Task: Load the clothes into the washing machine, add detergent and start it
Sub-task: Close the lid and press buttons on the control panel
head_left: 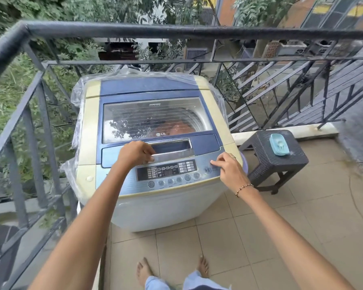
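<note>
At the front edge of the washing machine (pixel 155 208), the right hand (pixel 228 167) rests relaxed fingertips on the control panel (pixel 168 172). The left hand (pixel 135 152) has its grip curled over the lid handle (pixel 173 152). Best to seat the lid (pixel 134 109) fully before pressing anything. Through its glass, reddish clothes (pixel 177 128) show in the drum, blurred by reflections. The button labels are unreadable.

a dark woven-pattern stool (pixel 258 146) stands on the beige tiled floor (pixel 260 227) near the dark metal railing (pixel 134 30). a light blue oval dish (pixel 279 144) lies on the stool's top. green trees (pixel 19 91) and buildings (pixel 228 11) lie beyond the railing.
</note>
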Demonstrator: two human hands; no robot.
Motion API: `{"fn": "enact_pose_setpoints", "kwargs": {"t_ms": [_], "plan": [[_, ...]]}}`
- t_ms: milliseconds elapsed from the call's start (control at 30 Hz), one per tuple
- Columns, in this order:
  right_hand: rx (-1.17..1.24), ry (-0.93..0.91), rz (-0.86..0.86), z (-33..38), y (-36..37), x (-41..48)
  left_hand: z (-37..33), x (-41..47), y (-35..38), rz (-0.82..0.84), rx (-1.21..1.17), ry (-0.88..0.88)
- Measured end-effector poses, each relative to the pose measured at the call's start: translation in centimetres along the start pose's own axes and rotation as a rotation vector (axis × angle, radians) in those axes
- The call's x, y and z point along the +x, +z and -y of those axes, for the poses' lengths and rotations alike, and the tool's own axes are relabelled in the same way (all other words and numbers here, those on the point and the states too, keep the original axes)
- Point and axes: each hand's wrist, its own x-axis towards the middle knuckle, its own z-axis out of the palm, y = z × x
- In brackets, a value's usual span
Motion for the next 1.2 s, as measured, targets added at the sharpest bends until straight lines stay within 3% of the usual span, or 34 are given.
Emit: {"fn": "enact_pose_setpoints", "kwargs": {"t_ms": [767,1200], "plan": [[-0.145,-0.012,-0.014,0.8,1.1,-1.2,-0.8,-0.4,-0.6,0.007,-0.013,-0.018],[-0.086,-0.041,-0.049,5.5,2.7,-4.0,-0.3,-1.1,0.1,-0.082,0.009,0.027]]}}
